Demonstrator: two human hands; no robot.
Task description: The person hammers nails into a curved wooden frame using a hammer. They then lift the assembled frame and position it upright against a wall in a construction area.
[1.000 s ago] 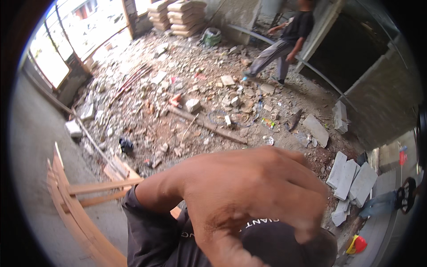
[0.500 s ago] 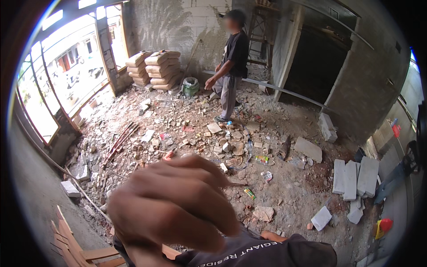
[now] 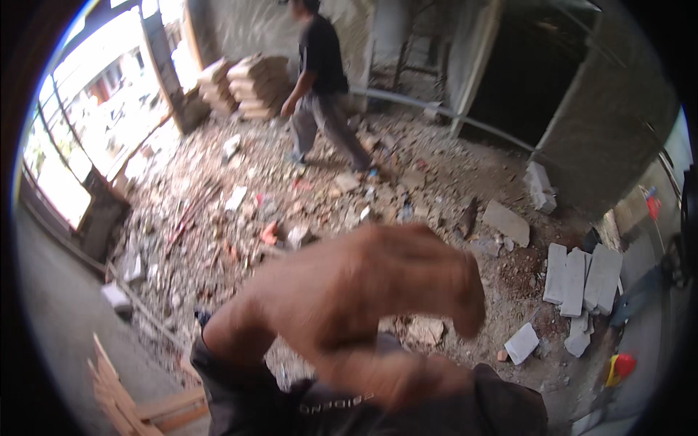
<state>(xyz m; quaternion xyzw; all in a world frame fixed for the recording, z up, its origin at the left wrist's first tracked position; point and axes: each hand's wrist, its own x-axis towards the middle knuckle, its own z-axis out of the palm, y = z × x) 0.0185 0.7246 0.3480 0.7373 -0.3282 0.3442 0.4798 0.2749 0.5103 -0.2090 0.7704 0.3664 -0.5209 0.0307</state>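
My left hand (image 3: 363, 283) is raised in the middle of the view, its back toward me, blurred by motion. Its fingers bend loosely downward at the right. Below them is a gap through which the ground shows, and I see nothing held there. My right hand (image 3: 396, 379) lies low in front of my dark shirt (image 3: 291, 407), under the left one. It is smeared and its fingers cannot be made out. Whether the two hands touch, I cannot tell.
Broken rubble (image 3: 218, 269) covers the floor. A person (image 3: 323, 80) in dark clothes walks at the back, near stacked sacks (image 3: 258, 83). White blocks (image 3: 574, 280) lie at the right, a flat slab (image 3: 507, 222) beyond them. Wooden boards (image 3: 116, 396) lean at the lower left.
My left hand has moved right, its fingers now arching over a gap. More of my right hand shows beneath it. The person at the back has walked left, and the view has tilted down.
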